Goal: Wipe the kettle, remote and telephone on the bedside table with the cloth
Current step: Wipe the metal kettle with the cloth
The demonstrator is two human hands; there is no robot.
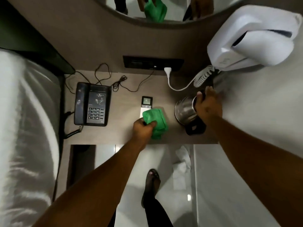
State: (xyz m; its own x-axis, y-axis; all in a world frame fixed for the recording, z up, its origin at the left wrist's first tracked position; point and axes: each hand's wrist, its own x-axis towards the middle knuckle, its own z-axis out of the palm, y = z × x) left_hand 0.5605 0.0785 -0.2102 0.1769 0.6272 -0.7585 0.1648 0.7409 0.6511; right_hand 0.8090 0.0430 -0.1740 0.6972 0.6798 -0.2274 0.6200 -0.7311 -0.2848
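Steel kettle [185, 110] in right hand [207, 107]; bunched green cloth [155, 122] in left hand [142, 128].

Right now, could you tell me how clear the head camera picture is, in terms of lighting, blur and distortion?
Head view: dim overall; strong wide-angle bending at the edges, stretching the white wall-mounted unit and the bed; the kettle shows soft reflections on its steel; the telephone carries faint glare spots, its keys unreadable; the green cloth in the left hand is slightly soft.
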